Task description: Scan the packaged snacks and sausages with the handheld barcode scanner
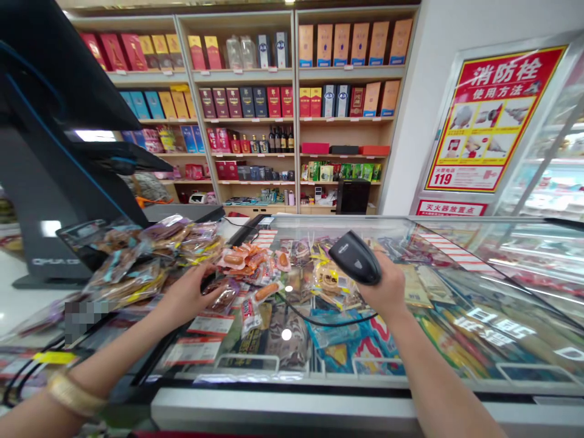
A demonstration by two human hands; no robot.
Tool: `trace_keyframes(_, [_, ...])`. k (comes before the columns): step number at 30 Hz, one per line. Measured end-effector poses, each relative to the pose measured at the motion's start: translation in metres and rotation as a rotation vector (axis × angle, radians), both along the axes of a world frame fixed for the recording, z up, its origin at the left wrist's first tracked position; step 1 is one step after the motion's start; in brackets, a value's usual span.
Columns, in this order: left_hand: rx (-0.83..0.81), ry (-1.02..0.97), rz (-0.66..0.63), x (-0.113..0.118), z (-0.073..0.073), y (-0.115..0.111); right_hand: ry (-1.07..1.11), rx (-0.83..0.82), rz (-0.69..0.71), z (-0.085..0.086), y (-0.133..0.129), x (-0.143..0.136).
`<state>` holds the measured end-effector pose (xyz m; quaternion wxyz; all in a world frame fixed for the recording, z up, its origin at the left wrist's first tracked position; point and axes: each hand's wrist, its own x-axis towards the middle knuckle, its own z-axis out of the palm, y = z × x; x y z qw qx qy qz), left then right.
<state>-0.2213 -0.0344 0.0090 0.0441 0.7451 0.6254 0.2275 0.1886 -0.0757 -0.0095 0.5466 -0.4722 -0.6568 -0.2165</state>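
Note:
My right hand (387, 283) is wrapped round a black handheld scanner (356, 257), held above the glass top of a freezer. Its cable loops down and left across the glass. On the left, my left hand (196, 289) has its fingers on a dark packaged item (223, 296) at the edge of the glass; the fingertips are partly hidden. Just beyond it lies a pile of small orange sausage packs (250, 261). One separate sausage pack (250, 313) lies nearer me. A yellow-marked pack (331, 280) shows left of the scanner.
Heaped brown snack packs (132, 274) cover the counter at left, beside a black checkout terminal (41, 182). Frozen goods show through the freezer glass (456, 292). Behind stand shelves (246, 76) of boxes and bottles, with a red poster (497, 115) at right.

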Motion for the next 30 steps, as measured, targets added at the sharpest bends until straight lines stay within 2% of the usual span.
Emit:
trace_keyframes(6, [-0.164,0.176,0.038,0.013,-0.003,-0.006,-0.048,-0.032,0.031,-0.003,0.0,-0.001])
trace_keyframes(10, [-0.239,0.201,0.042,0.008,0.0,-0.001,-0.085,-0.056,0.057,-0.005,0.0,-0.002])
trace_keyframes(14, [-0.332,0.117,0.03,-0.001,0.003,-0.003,-0.089,-0.051,0.067,-0.005,0.001,-0.002])
trace_keyframes(17, [-0.343,0.024,0.063,-0.006,0.009,-0.011,-0.092,-0.048,0.067,-0.005,0.001,-0.002])
trace_keyframes(21, [-0.451,-0.218,0.052,-0.01,0.026,-0.033,-0.086,-0.055,0.063,-0.006,0.001,-0.003])
trace_keyframes(26, [-0.645,-0.646,0.001,-0.011,0.053,-0.057,-0.108,-0.062,0.055,-0.005,0.001,-0.006])
trace_keyframes(28, [-0.631,-0.823,-0.005,-0.007,0.059,-0.061,-0.11,-0.049,0.053,-0.004,0.001,-0.006])
trace_keyframes(30, [-0.55,-0.975,-0.011,0.003,0.06,-0.061,-0.1,-0.028,0.059,-0.003,0.001,-0.006])
